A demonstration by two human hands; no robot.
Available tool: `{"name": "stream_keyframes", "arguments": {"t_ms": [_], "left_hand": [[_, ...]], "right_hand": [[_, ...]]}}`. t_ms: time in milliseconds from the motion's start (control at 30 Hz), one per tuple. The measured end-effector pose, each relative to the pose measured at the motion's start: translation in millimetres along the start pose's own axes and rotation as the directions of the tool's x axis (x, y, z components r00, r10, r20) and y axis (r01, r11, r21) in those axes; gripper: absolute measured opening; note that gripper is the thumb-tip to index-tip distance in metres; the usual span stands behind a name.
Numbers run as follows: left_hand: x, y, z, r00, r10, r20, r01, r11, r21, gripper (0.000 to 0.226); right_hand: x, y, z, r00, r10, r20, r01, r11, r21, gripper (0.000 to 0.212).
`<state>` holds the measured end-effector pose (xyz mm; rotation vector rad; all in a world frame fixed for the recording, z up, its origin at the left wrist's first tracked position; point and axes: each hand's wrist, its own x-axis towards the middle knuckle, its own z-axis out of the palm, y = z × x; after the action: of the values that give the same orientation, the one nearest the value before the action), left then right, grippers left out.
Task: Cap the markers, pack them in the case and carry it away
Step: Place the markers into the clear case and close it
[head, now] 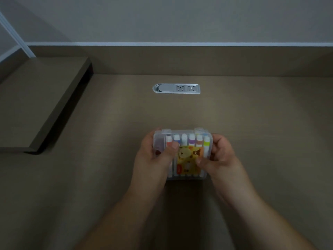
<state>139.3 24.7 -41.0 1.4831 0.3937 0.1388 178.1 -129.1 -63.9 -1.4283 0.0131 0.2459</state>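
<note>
Marker case [183,154]: a clear plastic box, lid closed, held between both hands above a brown desk [252,123]; whether its underside touches the desktop cannot be told. Left hand [155,156] grips the case's left side, fingers curled round its far left corner and thumb pressed on the lid. Right hand [218,156] grips the right side in mirror fashion, fingers wrapped round the right edge, thumb laid on the lid near a yellow cartoon label [188,160]. Between the two thumbs the label covers the middle and near part of the lid. Beyond the thumbs, through the clear lid, a row of capped markers [188,139] lies side by side, the white caps pointing away from the person, with coloured bands in red, blue, purple, orange and yellow-green. Two clear latch tabs [166,131] sit on the far edge, beyond the fingertips. Well beyond the grip, a silver socket panel [176,88] is set into the desk; far to the left stands a raised shelf [39,98].
</note>
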Motion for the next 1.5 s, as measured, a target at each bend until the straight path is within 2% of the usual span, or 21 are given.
{"name": "stream_keyframes", "arguments": {"t_ms": [67, 167, 267, 333, 500, 667, 833, 1000, 1133, 1200, 1233, 1267, 1300, 1333, 1367, 1400, 1433, 1500], "left_hand": [[3.8, 8.7, 2.2, 0.999, -0.044, 0.014, 0.045, 0.993, -0.107, 0.026], [4.0, 12.8, 6.3, 0.996, -0.084, 0.025, 0.087, 0.978, -0.19, 0.037], [2.6, 8.8, 13.2, 0.995, -0.093, -0.027, 0.085, 0.975, -0.207, 0.02], [2.5, 6.5, 18.5, 0.99, -0.116, -0.08, 0.094, 0.967, -0.236, 0.019], [2.1, 7.6, 26.4, 0.979, -0.125, -0.162, 0.08, 0.962, -0.261, 0.027], [1.6, 7.8, 28.8, 0.975, -0.124, -0.185, 0.075, 0.966, -0.249, 0.022], [0.1, 5.1, 29.5, 0.975, -0.085, -0.207, 0.033, 0.97, -0.241, 0.018], [0.2, 2.8, 30.5, 0.973, -0.073, -0.219, 0.016, 0.967, -0.253, 0.02], [-0.2, 2.2, 28.4, 0.976, -0.069, -0.206, 0.013, 0.966, -0.259, 0.016], [-1.2, 1.4, 28.6, 0.98, -0.067, -0.19, 0.016, 0.965, -0.261, 0.016], [-1.2, 1.2, 28.9, 0.979, -0.062, -0.194, 0.009, 0.964, -0.265, 0.016], [-1.2, 1.7, 28.9, 0.978, -0.054, -0.203, -0.002, 0.963, -0.27, 0.017], [-1.0, 2.7, 28.5, 0.977, -0.044, -0.207, -0.014, 0.963, -0.27, 0.019], [-0.7, 3.2, 27.8, 0.978, -0.038, -0.206, -0.019, 0.964, -0.266, 0.023], [-0.6, 3.7, 26.7, 0.98, -0.035, -0.196, -0.018, 0.964, -0.265, 0.029], [-1.1, 3.1, 25.7, 0.982, -0.037, -0.185, -0.014, 0.963, -0.271, 0.037], [-0.9, 0.6, 23.8, 0.984, -0.042, -0.175, -0.008, 0.96, -0.279, 0.045], [-3.9, -3.5, 20.0, 0.989, -0.071, -0.13, 0.025, 0.944, -0.328, 0.063]], "right_hand": [[-1.2, -1.5, 1.3, 1.0, -0.007, 0.017, 0.007, 1.0, 0.024, 0.055], [-4.4, -5.9, 2.7, 1.0, -0.015, 0.012, 0.015, 0.999, 0.04, 0.05], [-6.8, -7.8, 8.6, 0.999, -0.034, -0.001, 0.034, 0.998, 0.053, 0.05], [-7.5, -10.0, 12.4, 1.0, -0.023, -0.004, 0.023, 0.994, 0.109, 0.047], [-10.7, -12.2, 12.1, 0.999, 0.01, 0.038, -0.018, 0.979, 0.203, 0.022], [-11.8, -18.8, 25.2, 0.987, 0.107, -0.122, -0.076, 0.97, 0.232, 0.021], [-13.0, -29.4, 34.7, 0.965, 0.099, -0.244, -0.06, 0.985, 0.161, 0.026], [-12.0, -33.8, 36.8, 0.956, 0.108, -0.272, -0.087, 0.992, 0.088, 0.027], [-14.3, -39.0, 34.0, 0.96, 0.15, -0.238, -0.138, 0.988, 0.065, 0.025], [-16.3, -41.1, 26.9, 0.973, 0.079, -0.217, -0.088, 0.996, -0.029, 0.018], [-17.2, -42.7, 21.9, 0.981, -0.017, -0.194, -0.015, 0.987, -0.16, 0.01], [-18.0, -46.0, 16.8, 0.982, -0.133, -0.131, 0.079, 0.933, -0.352, 0.009], [-18.0, -50.3, 12.5, 0.973, -0.231, -0.018, 0.181, 0.806, -0.564, 0.021], [-17.1, -55.5, 9.6, 0.953, -0.274, 0.126, 0.276, 0.624, -0.731, 0.036], [-14.8, -60.6, 9.1, 0.931, -0.262, 0.256, 0.351, 0.439, -0.827, 0.049], [-13.1, -64.4, 10.4, 0.913, -0.231, 0.336, 0.395, 0.302, -0.867, 0.056], [-11.6, -67.3, 12.5, 0.908, -0.203, 0.366, 0.408, 0.231, -0.883, 0.054], [-9.0, -69.8, 15.7, 0.905, -0.205, 0.372, 0.41, 0.199, -0.89, 0.037]]}}
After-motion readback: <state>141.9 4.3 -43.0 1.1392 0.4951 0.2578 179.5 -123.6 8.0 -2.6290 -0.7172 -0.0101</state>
